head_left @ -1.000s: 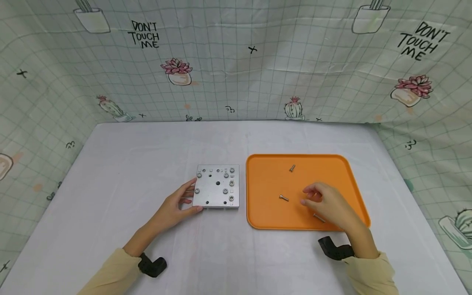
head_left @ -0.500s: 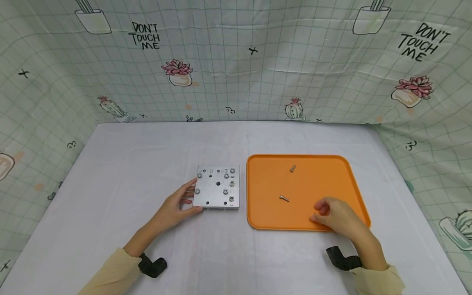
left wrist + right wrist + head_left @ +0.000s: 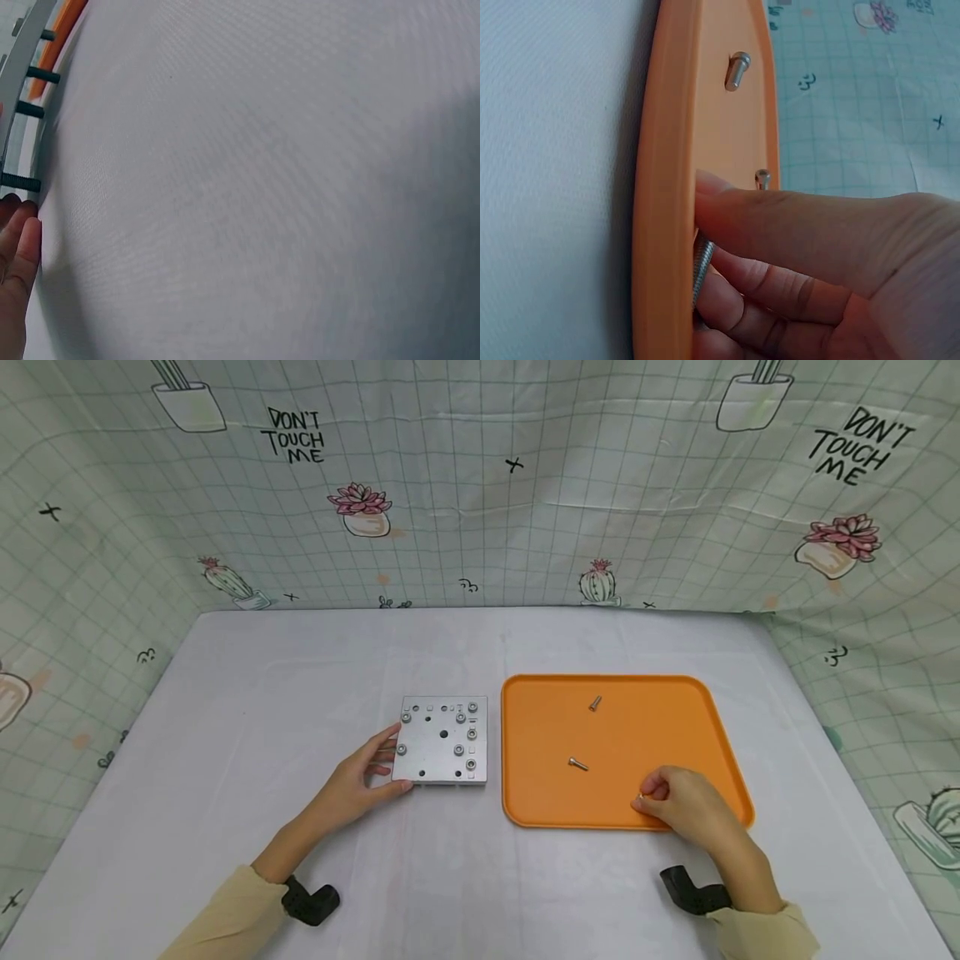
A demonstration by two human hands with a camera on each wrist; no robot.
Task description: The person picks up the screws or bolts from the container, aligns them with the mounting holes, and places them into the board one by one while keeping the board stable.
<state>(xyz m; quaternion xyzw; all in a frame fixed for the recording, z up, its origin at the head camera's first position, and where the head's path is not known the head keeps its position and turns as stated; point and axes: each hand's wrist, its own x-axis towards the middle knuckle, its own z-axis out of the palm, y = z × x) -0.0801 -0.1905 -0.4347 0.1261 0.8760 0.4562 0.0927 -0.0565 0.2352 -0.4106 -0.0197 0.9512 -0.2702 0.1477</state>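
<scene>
A square silver metal plate (image 3: 427,758) with holes and several socket-head screws (image 3: 472,734) set in it lies left of the tray. My left hand (image 3: 345,792) holds its near left corner, thumb at the front edge and fingers along the left side. Threaded screw ends (image 3: 43,74) stick out below the plate in the left wrist view. Over the orange tray's near right part, my right hand (image 3: 688,806) pinches a screw (image 3: 703,268) between thumb and fingers. Its threaded shank shows in the right wrist view; its head is hidden by the thumb.
Two loose screws lie in the orange tray (image 3: 540,806): one (image 3: 595,703) near the back, one (image 3: 577,764) left of the middle. The tray has a low raised rim. A white cloth (image 3: 300,693) covers the table, and a printed curtain (image 3: 450,485) encloses it.
My right hand has moved right and toward the front of the tray, and its fingers have come down on the screw that lay there. The left hand and plate stay put.
</scene>
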